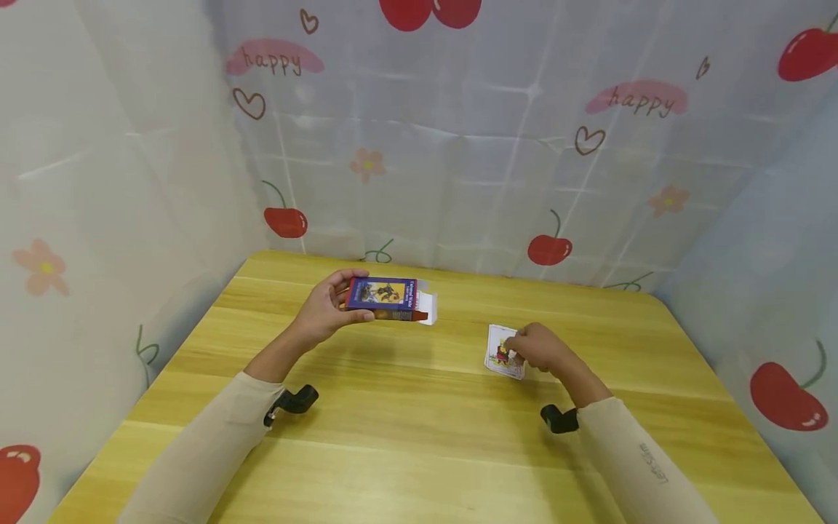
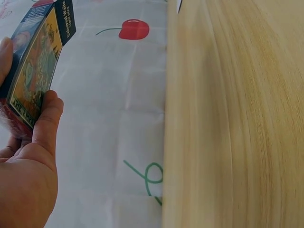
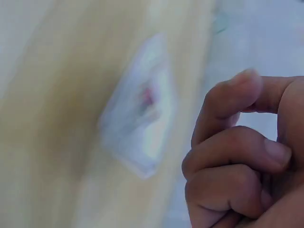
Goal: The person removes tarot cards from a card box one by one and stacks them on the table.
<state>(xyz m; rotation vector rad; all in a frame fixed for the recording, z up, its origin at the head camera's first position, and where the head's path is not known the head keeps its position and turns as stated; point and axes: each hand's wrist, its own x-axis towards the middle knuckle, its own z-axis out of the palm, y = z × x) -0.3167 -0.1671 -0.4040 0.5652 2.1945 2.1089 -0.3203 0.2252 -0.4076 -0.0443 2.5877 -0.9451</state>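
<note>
My left hand (image 1: pixel 318 309) holds a blue and red tarot card box (image 1: pixel 380 292) above the table, thumb on one side and fingers on the other. Its white end flap (image 1: pixel 428 307) sticks out, unfolded, on the right. In the left wrist view the picture face of the box (image 2: pixel 38 66) is turned toward the camera. A stack of white cards (image 1: pixel 499 348) with a colourful figure on top is near my right hand (image 1: pixel 545 346), which overlaps it in the head view. The right wrist view shows these fingers (image 3: pixel 232 147) curled, nothing between them, with the blurred cards (image 3: pixel 142 118) beyond.
The wooden table (image 1: pixel 393 437) meets a pale curtain (image 1: pixel 419 189) printed with cherries and hearts at the back, with more cloth at both sides. Black wrist mounts (image 1: pixel 297 399) project from both sleeves.
</note>
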